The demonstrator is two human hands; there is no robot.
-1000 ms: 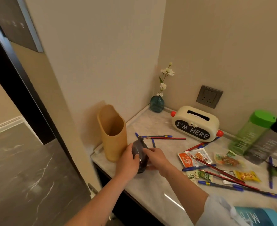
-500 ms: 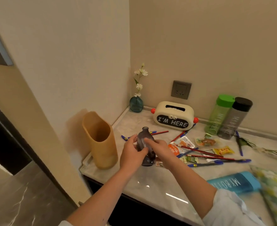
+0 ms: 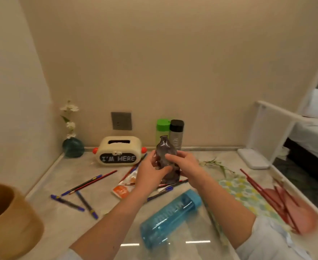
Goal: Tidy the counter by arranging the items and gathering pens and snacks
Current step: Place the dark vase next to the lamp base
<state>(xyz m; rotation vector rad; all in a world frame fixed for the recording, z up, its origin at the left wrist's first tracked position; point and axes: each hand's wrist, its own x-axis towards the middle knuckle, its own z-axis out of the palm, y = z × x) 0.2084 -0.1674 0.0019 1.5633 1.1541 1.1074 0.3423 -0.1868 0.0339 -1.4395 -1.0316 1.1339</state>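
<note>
Both hands hold a small dark glass vase [image 3: 165, 152] upright above the counter's middle. My left hand [image 3: 150, 173] grips its left side and my right hand [image 3: 186, 167] curls round its right side. Blue and red pens [image 3: 83, 186] lie scattered on the marble counter [image 3: 64, 226] at the left, and more pens [image 3: 165, 189] lie under my hands. An orange snack packet [image 3: 121, 190] lies beside my left forearm. A tan holder [image 3: 8, 218] stands at the near left corner.
A blue bottle [image 3: 170, 217] lies on its side near the front. A cream tissue box [image 3: 119, 152], a teal flower vase [image 3: 73, 147], and green [image 3: 162, 129] and grey bottles [image 3: 177, 134] line the back wall. Red sticks [image 3: 267, 197], a patterned cloth [image 3: 246, 196] and a loose flower stem [image 3: 217, 165] lie right.
Both hands have lifted the dark vase off the counter and carried it rightward toward the middle. The view has swung right, so the tan holder now sits at the left edge.
</note>
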